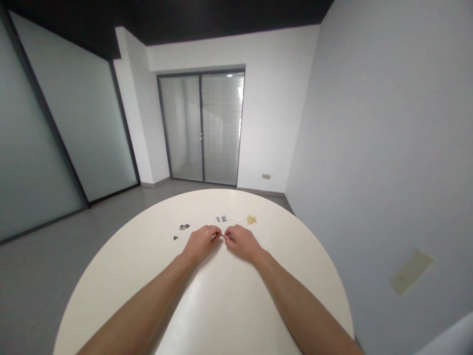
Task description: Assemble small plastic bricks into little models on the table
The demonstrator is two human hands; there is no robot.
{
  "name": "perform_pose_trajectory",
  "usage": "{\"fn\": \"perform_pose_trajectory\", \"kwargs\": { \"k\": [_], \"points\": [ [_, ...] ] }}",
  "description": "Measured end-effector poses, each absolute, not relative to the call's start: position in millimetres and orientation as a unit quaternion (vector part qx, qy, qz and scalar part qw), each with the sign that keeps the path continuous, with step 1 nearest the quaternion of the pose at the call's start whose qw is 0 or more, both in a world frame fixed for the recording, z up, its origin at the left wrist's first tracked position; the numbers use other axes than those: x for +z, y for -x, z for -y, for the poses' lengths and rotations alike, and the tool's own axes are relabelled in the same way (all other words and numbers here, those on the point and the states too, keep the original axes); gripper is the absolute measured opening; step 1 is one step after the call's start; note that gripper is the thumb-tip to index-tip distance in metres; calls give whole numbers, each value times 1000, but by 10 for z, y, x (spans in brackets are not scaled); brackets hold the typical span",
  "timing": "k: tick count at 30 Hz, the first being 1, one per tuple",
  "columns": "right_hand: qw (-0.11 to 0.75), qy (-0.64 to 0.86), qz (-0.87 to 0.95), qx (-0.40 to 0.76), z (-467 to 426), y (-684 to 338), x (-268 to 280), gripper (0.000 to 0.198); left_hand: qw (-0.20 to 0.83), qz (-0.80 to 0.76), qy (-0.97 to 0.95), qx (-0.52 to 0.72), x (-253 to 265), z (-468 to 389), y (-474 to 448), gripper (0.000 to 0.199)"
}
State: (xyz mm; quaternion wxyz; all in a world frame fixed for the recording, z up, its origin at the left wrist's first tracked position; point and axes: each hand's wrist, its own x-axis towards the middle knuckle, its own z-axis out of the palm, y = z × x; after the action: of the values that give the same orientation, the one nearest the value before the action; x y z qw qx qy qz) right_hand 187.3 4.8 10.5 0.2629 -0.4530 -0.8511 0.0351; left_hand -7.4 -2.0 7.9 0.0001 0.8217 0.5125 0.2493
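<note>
My left hand and my right hand meet over the middle of the table, fingertips pinched close together. Between them shows a small grey piece, mostly covered by the fingers, its kind too small to make out. Just beyond the hands lie two flat blue-grey pieces, a few thin white pieces and a loose pile of tan pieces. Left of my left hand sit some small dark pieces, with another dark piece a little nearer to me.
The round white table fills the lower view, its curved edge all around. A grey-white wall stands close on the right. Frosted glass panels are at the left, and a glazed door with blinds is behind.
</note>
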Motion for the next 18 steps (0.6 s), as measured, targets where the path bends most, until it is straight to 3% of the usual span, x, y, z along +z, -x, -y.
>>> {"fn": "perform_pose_trajectory", "kwargs": {
  "k": [18],
  "points": [
    [264,454,850,41,-47,-1866,108,12,10,-517,-821,241,107,47,57,20]
  ]
}}
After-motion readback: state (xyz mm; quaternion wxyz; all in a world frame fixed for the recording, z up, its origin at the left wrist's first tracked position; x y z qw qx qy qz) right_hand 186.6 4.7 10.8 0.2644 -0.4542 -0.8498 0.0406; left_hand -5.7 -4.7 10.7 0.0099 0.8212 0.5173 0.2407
